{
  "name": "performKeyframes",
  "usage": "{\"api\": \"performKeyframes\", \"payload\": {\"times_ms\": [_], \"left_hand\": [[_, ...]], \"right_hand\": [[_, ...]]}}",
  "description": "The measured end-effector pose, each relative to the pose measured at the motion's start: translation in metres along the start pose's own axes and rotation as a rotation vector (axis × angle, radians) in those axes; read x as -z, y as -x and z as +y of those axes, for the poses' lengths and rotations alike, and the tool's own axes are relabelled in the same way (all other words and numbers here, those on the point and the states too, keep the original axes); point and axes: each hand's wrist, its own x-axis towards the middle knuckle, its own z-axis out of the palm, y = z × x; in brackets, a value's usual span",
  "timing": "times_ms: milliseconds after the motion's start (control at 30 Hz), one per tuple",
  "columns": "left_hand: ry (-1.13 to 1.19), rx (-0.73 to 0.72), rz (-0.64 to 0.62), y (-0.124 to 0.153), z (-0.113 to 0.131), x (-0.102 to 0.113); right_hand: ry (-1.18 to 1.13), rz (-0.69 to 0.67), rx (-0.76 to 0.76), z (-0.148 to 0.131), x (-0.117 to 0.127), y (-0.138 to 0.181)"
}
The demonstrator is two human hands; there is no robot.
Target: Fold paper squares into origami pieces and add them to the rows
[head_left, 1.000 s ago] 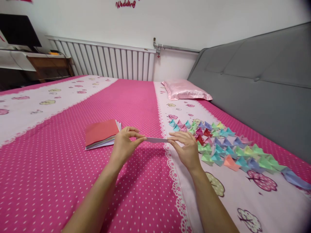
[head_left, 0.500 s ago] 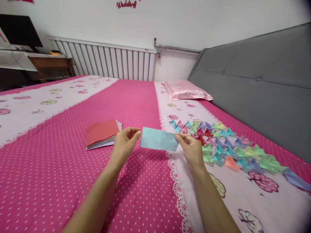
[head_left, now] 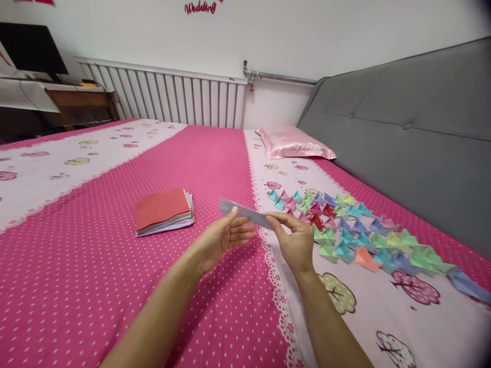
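Note:
A folded sheet of paper (head_left: 251,216), now a narrow pale grey-blue strip, is held above the bed and slants down to the right. My right hand (head_left: 294,239) pinches its right end between thumb and fingers. My left hand (head_left: 224,237) is at the left half of the strip; its thumb overlaps the lower edge, while the other fingers stretch out below, apart. Whether that thumb presses on the paper is hard to see. To the right, several rows of small folded paper boats (head_left: 360,240) in many colours lie on the bedspread.
A stack of coloured paper (head_left: 163,209), red on top, lies left of my hands on the pink dotted bedspread (head_left: 115,286). A pink pillow (head_left: 293,143) rests by the grey headboard (head_left: 406,102). A white radiator (head_left: 172,94) lines the far wall.
The light blue paper was spread broad side on between both hands; now it is tilted to a thin strip. My left hand has let go of its left end and moved right, fingers extended.

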Motion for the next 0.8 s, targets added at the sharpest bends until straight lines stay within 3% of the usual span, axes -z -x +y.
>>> {"api": "performKeyframes", "payload": {"times_ms": [100, 233, 467, 800], "left_hand": [[0.15, -0.018, -0.05, 0.0012, 0.0041, -0.0009], [0.33, -0.089, 0.103, -0.0018, 0.0061, 0.0009], [0.392, -0.126, 0.133, -0.0031, 0.0048, 0.0004], [0.306, -0.144, 0.012, -0.0018, -0.0004, -0.0017]], "right_hand": [[0.031, -0.205, 0.213, -0.0069, -0.0012, 0.002], [0.117, -0.329, 0.369, -0.0101, -0.0011, 0.0032], [0.255, -0.219, 0.399, -0.0082, -0.0001, 0.0027], [0.23, -0.202, 0.358, -0.0054, 0.0, 0.0009]]}}
